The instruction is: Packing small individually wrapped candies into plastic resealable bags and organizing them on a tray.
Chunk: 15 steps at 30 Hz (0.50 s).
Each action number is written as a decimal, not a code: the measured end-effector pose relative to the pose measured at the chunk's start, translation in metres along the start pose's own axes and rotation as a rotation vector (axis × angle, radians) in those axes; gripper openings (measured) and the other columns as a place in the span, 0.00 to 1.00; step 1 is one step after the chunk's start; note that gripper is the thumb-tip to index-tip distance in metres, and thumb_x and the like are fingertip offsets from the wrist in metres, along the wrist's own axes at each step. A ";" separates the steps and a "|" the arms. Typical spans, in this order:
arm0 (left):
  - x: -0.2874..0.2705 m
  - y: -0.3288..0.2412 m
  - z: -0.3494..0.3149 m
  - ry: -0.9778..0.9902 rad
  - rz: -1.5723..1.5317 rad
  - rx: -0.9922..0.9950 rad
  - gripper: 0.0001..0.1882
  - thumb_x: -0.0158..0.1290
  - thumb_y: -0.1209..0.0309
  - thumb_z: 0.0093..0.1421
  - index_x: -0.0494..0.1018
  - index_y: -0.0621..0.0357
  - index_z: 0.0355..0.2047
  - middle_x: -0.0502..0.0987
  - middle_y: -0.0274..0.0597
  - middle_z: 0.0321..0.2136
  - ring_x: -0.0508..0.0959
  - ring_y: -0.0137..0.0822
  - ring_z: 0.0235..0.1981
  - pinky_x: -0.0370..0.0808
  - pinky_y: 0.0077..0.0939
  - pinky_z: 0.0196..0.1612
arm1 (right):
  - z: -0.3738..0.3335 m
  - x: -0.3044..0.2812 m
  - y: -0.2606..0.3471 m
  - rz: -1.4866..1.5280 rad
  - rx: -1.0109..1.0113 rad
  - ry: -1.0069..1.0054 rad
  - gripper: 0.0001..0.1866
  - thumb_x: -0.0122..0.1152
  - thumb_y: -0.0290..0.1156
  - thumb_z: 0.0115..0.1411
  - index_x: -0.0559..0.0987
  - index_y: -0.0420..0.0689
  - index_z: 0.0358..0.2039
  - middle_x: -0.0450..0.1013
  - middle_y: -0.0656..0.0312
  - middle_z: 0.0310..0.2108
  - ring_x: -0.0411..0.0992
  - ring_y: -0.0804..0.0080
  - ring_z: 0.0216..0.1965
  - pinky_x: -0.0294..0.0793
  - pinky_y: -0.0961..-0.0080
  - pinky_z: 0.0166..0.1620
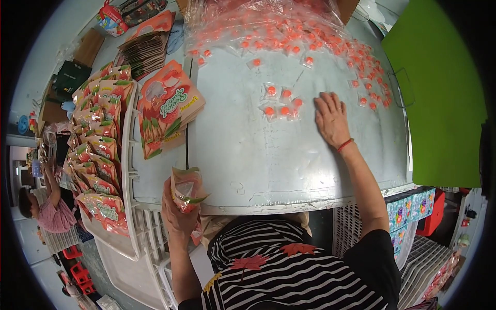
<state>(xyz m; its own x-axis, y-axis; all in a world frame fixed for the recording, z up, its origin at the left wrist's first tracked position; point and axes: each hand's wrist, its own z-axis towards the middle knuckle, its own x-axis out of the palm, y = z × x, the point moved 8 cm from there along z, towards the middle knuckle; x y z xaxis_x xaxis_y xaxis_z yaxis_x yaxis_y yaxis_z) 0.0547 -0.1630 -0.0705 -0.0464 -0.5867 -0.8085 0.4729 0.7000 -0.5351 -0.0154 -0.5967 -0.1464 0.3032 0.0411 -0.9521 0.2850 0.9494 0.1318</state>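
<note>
At the table's near edge, my left hand (178,216) is closed round a pink candy pouch (188,191) with a green lower edge. The pouch stands upright with its top gaping toward me; what lies inside I cannot make out. My right hand (331,120), a red string round its wrist, rests palm down on the table (248,155) with fingers stretched out and holds nothing I can see. Just left of its fingertips lies a small group of orange-red balls in clear wrappers (283,110), several of them close together.
Many more wrapped balls (341,49) spread from a clear plastic bag (268,20) at the back. Flat pouches (168,111) lie stacked at left, beside a crate (131,155) of filled pouches (101,142). A green panel (439,98) stands right. Another person (54,214) works far left.
</note>
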 end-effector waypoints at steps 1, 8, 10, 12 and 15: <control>0.000 0.000 0.000 -0.003 0.010 0.016 0.47 0.65 0.77 0.36 0.55 0.61 0.58 0.70 0.55 0.47 0.73 0.56 0.46 0.72 0.42 0.47 | 0.001 -0.001 -0.013 -0.003 0.001 -0.001 0.22 0.48 0.35 0.61 0.65 0.47 0.56 0.58 0.57 0.59 0.52 0.51 0.62 0.51 0.47 0.60; -0.003 -0.006 0.006 0.000 -0.007 -0.017 0.45 0.64 0.78 0.36 0.57 0.60 0.57 0.70 0.55 0.46 0.72 0.57 0.46 0.72 0.42 0.47 | 0.014 -0.027 0.011 0.141 -0.093 -0.189 0.26 0.52 0.41 0.59 0.65 0.48 0.57 0.56 0.54 0.61 0.51 0.46 0.62 0.50 0.47 0.61; 0.000 -0.009 0.009 0.009 0.000 -0.011 0.45 0.65 0.78 0.36 0.57 0.59 0.57 0.70 0.55 0.47 0.72 0.57 0.46 0.72 0.42 0.47 | 0.030 -0.029 0.058 0.232 -0.158 -0.197 0.29 0.56 0.48 0.56 0.67 0.49 0.56 0.57 0.53 0.61 0.52 0.43 0.61 0.51 0.47 0.60; 0.001 -0.013 0.012 0.014 0.005 0.000 0.45 0.65 0.78 0.36 0.57 0.59 0.57 0.70 0.55 0.47 0.72 0.57 0.47 0.72 0.41 0.47 | 0.049 -0.023 0.085 0.241 -0.187 -0.206 0.31 0.58 0.51 0.54 0.68 0.51 0.55 0.58 0.53 0.59 0.53 0.42 0.60 0.53 0.46 0.58; -0.001 -0.021 0.015 -0.005 0.003 0.042 0.44 0.65 0.76 0.38 0.57 0.59 0.57 0.71 0.56 0.47 0.73 0.56 0.46 0.72 0.41 0.47 | 0.062 0.004 0.115 0.202 -0.327 -0.115 0.28 0.59 0.52 0.53 0.71 0.53 0.51 0.62 0.54 0.55 0.58 0.45 0.57 0.58 0.46 0.53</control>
<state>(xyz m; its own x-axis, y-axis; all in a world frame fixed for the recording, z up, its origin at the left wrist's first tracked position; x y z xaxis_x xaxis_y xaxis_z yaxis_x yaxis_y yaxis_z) 0.0583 -0.1838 -0.0547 -0.0400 -0.5867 -0.8088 0.5095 0.6843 -0.5216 0.0746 -0.5066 -0.1175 0.4287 0.2201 -0.8762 -0.0902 0.9755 0.2009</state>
